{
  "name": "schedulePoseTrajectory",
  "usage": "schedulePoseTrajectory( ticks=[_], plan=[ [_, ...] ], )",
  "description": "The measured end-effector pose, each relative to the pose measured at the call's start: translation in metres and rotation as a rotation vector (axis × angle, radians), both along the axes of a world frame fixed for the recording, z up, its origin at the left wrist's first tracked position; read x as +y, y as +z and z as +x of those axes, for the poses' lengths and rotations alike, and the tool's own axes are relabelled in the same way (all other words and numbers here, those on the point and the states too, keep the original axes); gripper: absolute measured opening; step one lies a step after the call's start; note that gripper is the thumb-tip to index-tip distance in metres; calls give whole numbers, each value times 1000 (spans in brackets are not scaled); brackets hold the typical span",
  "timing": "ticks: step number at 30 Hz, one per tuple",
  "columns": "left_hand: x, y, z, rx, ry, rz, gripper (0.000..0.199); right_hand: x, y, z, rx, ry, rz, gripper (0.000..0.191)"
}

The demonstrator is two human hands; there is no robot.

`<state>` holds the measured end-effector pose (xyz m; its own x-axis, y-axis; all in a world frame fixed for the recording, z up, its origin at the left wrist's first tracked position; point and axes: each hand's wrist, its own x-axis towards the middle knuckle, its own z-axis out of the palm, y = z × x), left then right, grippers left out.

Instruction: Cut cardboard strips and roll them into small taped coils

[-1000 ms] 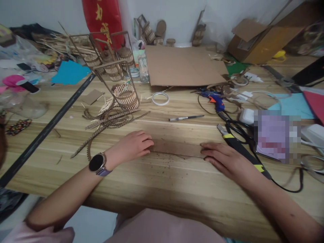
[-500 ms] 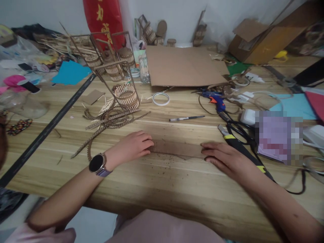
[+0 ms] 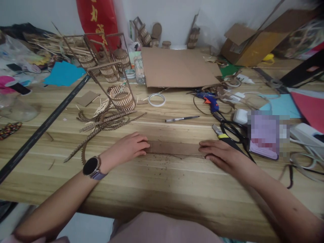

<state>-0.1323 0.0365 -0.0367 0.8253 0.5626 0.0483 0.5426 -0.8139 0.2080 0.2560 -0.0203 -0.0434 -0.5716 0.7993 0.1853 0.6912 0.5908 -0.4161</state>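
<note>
Here, strip (image 3: 173, 148) between left hand (image 3: 128, 147) and right hand (image 3: 225, 155)

Has on the table (image 3: 121, 190) a cardboard strip (image 3: 174, 147) between left hand (image 3: 126, 148) and right hand (image 3: 226, 158); behind it, a pen (image 3: 182, 118), then a tape ring (image 3: 156, 105). Has at left a bucket (image 3: 124, 104) with coiled strips (image 3: 108, 118) before it, at right a glue gun (image 3: 212, 104).

Brown strip (image 3: 173, 148) with both ends out of sight

The left hand (image 3: 129, 147) covers one end, the right hand (image 3: 225, 156) the other; whether they grip it cannot be told. The right forearm (image 3: 275, 189) hides the rear of the knife (image 3: 235, 143). Coarse pixels blur the phone-like device (image 3: 264, 130). The top edge crops the red banner (image 3: 98, 20), the left edge the black bar (image 3: 47, 124). Dark specks (image 3: 165, 165) are too small to identify.
</note>
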Motion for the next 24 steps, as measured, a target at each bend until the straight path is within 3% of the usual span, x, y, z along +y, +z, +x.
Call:
schedulePoseTrajectory(
  ticks=[10, 20, 22, 24],
  plan=[
    [-4, 11, 11, 48, -31, 8, 18, 2, 2, -4, 37, 42, 61, 22],
    [7, 18, 81, 219, -167, -48, 41, 4, 4, -5, -2, 38, 60, 24],
    [15, 23, 93, 278, -248, -116, 53, 5, 5, -6, -6, 49, 67, 23],
    [24, 28, 105, 294, -296, -208, 51, 6, 4, -6, -1, 58, 67, 23]
  ],
)
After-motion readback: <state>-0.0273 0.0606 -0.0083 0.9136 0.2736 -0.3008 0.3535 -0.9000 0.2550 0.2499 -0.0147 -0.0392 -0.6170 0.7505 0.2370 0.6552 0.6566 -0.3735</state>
